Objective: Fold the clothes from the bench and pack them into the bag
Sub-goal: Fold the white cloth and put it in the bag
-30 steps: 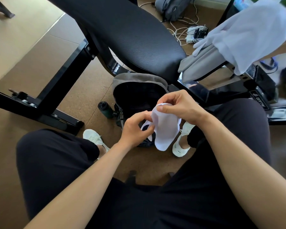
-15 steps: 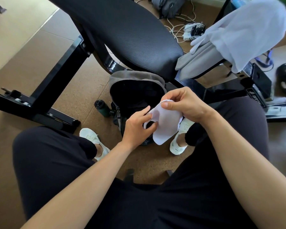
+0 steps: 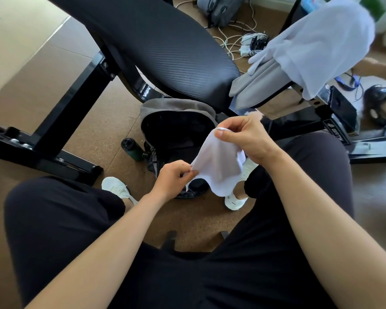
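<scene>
Both hands [image 3: 246, 139] pinch thin white sock [image 3: 218, 168], limp, above open bag [image 3: 176, 132].

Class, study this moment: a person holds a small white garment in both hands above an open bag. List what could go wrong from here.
1. The small white garment is pinched only at its edges by the left hand and right hand; it could slip and miss the bag.
2. The white cloth drapes over the bench end and might slide off.
3. The bottle sits close beside the bag; jostling could topple it.
</scene>
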